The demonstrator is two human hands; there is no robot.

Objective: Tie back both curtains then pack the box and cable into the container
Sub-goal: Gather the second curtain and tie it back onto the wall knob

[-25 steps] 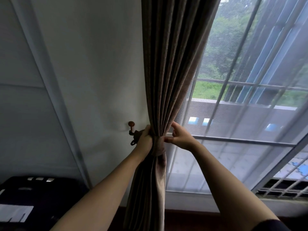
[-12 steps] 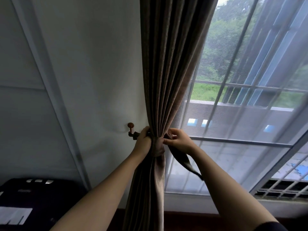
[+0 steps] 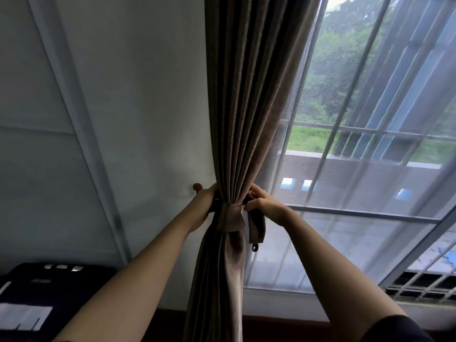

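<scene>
Drawn up shorter than half a second ago, the brown fabric tieback [image 3: 230, 218] bands the front. Wooden-knobbed wall hook [image 3: 197, 186] at nine o'clock; my left hand [image 3: 201, 208] clasps the brown pleated curtain [image 3: 246, 119] — right hand [image 3: 265, 206] pinches the band, its dark ring [image 3: 254, 248] dangling at five. Keep tension; loop ring onto hook.

Indoor room, looks residential: pleated brown curtain [image 3: 246, 95] on a plain white wall [image 3: 148, 95] with a tieback hook [image 3: 197, 186], large screened window [image 3: 357, 214], balcony parapet [image 3: 357, 178] and trees [image 3: 345, 70] outside.
</scene>
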